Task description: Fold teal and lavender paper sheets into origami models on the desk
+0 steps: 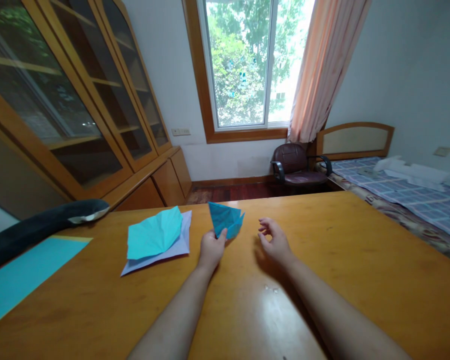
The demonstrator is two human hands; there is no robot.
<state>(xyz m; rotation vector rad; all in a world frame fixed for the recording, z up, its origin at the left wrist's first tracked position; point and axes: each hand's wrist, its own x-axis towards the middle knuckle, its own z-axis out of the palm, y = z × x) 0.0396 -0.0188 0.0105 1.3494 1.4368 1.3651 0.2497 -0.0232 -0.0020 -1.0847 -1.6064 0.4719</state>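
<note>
A glossy orange-brown wooden worktop [360,260] fills the lower view of a bedroom. Behind it stand a tall wood cabinet with glass doors [78,110] along the left wall, a wood-framed window [243,65] looking onto green trees, a peach curtain [322,70], a dark maroon armchair [298,167] and a bed [416,200] with a blue checked cover at the right. On the worktop's left side lie a light turquoise crumpled sheet [153,234] on top of a pale lavender sheet [180,247], a flat turquoise sheet [22,272] at the near left edge, and a dark padded object [41,225] beyond it. The left hand [211,248] pinches the lower corner of a folded blue paper shape [225,220] between thumb and fingers, holding it upright just above the worktop near its middle. The right hand [275,242] rests just to the right of the shape, apart from it, fingers loosely curled and part-spread, holding nothing. No writing or label can be read anywhere.
</note>
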